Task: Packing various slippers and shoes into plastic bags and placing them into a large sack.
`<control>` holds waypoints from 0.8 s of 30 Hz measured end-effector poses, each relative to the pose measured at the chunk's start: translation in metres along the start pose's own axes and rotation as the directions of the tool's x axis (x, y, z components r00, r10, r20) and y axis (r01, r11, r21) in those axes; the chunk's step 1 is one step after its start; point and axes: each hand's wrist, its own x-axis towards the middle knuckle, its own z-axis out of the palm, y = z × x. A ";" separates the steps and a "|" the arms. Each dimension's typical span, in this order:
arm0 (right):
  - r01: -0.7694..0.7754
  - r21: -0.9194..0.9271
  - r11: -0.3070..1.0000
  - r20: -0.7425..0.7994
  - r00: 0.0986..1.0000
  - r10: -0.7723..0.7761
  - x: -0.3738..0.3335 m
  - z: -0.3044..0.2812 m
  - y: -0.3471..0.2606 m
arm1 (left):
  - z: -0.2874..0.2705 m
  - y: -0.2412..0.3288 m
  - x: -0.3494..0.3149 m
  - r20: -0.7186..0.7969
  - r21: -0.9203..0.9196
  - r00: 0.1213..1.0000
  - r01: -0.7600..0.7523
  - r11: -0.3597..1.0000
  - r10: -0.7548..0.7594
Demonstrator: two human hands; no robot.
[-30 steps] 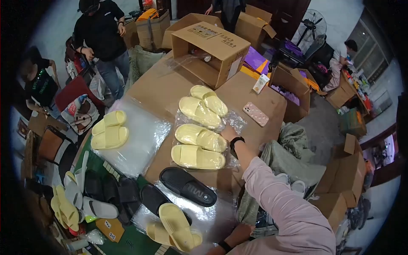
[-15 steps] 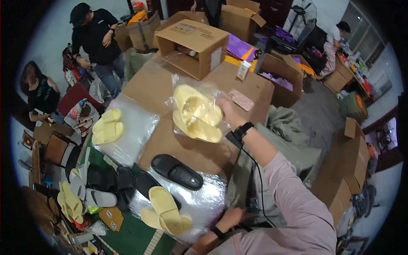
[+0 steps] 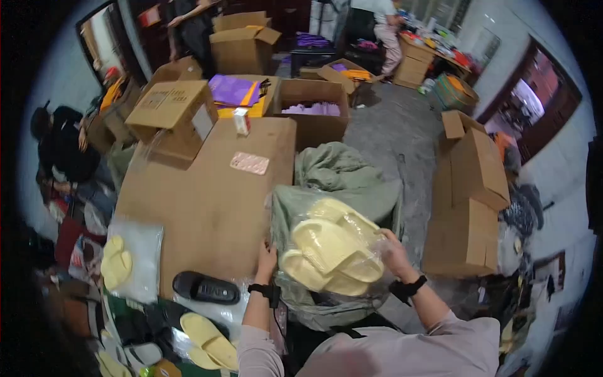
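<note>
Yellow slippers in clear plastic bags lie over the mouth of a large grey-green sack in front of me. At their right edge is my right hand, its fingers closed on the clear bag. My left hand is closed at the sack's left rim, beside the table edge. Left of it, a black slipper and a pair of yellow slippers rest on stacked clear plastic bags. Another yellow pair lies on a second stack of clear bags farther left.
A cardboard-covered table bears a pink phone, a small white box and an open carton. Cartons stand on the right, another beyond the sack. Several people are around the room.
The bagged yellow slippers in my right hand have moved from above the table rightward to the sack. My left hand has come up to the sack's rim. The view has turned right.
</note>
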 end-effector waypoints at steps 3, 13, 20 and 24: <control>-0.306 0.282 0.909 -0.036 0.944 0.329 -0.022 -0.096 0.019 | 0.056 0.123 0.028 0.198 -0.068 0.971 0.148 0.987 -0.132; -0.306 -0.270 0.913 0.446 0.801 0.400 0.047 -0.030 0.071 | 0.076 0.140 0.143 0.558 -0.468 0.786 0.563 0.681 -0.267; -0.316 -0.430 0.846 0.437 0.747 0.501 0.077 -0.048 0.063 | 0.087 0.150 0.166 0.486 -0.319 0.783 0.573 0.755 -0.388; -0.035 -0.768 0.640 0.446 0.688 0.572 0.087 -0.107 0.074 | 0.101 0.151 0.176 0.257 -0.354 0.775 0.632 0.690 -0.578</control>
